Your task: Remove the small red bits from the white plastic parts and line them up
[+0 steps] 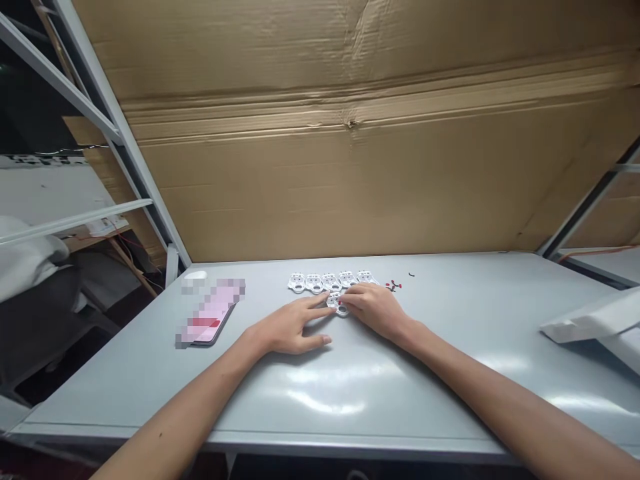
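Observation:
A white plastic part [331,303] with a round opening lies flat on the table between my hands. My left hand [293,327] rests at its left side, fingers apart and thumb stretched out, the fingertips touching the part's edge. Over the right side of the same part, my right hand [373,305] is closed in a pinch on a small red piece, mostly covered by the fingers. Just behind stands a row of several similar white parts [314,283], laid side by side. To the right of the row is a small pile of red and black pieces [393,286].
A phone [220,307] with a lit pink screen lies on the left, with a white object [197,275] behind it. White wrapping [590,320] sits at the right. A cardboard wall [350,187] and metal shelf posts [135,167] bound the table [425,393].

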### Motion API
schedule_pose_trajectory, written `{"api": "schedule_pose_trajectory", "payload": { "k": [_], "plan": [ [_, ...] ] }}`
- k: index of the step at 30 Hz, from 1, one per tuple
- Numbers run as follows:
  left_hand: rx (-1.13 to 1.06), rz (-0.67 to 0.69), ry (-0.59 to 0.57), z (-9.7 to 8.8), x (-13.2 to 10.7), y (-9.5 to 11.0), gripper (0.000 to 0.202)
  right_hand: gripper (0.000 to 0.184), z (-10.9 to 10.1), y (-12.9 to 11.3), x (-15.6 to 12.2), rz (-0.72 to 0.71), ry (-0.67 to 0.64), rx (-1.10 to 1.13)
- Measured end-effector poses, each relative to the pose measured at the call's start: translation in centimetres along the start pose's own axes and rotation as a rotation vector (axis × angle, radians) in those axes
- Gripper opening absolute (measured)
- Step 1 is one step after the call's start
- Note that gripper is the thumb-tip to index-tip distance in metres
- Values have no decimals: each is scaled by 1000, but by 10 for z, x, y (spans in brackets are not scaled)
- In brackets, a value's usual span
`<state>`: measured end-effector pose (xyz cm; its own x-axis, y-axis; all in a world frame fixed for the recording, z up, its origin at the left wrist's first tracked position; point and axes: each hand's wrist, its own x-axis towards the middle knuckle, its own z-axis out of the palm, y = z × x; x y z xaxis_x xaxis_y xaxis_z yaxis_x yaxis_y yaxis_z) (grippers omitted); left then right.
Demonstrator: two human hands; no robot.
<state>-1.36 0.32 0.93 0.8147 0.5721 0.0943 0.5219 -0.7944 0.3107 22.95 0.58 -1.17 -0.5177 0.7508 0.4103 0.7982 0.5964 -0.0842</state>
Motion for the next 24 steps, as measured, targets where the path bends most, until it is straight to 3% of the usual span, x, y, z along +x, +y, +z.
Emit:
{"api": "schedule_pose_trajectory", "payload": {
  "k": [8,15,24],
  "plan": [
    [12,-1,-25,1,1,1,64,26,0,-1,1,-41,14,-90],
    [6,-4,-43,1,1,-1,65,26,1,8,-1,-159,89,-101],
    [25,-10,-59,2,1,-1,66,28,-1,9,-2,-181,152,-94]
  ]
}}
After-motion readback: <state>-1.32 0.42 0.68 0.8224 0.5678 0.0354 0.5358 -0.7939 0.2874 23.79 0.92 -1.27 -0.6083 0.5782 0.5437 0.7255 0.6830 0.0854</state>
